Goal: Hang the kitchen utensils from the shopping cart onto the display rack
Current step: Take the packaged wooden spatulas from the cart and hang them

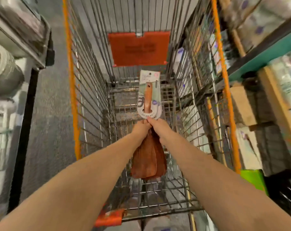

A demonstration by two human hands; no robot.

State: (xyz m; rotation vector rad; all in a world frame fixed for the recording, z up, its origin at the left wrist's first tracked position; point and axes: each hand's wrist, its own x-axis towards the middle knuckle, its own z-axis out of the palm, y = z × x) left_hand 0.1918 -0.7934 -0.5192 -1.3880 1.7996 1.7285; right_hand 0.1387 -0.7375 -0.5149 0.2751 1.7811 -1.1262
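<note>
A bundle of brown wooden spatulas [149,157] with pale cardboard hang tags [149,84] is held over the wire shopping cart [94,90]. My left hand [140,126] and my right hand [155,125] both grip the handles just below the tags, side by side. The wide blades point back toward me, and the tagged handle ends point away. The view is blurred. No display rack hooks are visible.
The cart has orange rim trim and an orange flap [138,48] at its far end. Shelving with rolled goods [2,70] stands on the left. Shelves of wrapped packs and cardboard boxes [245,105] line the right, close to the cart. Grey floor [48,100] runs left of the cart.
</note>
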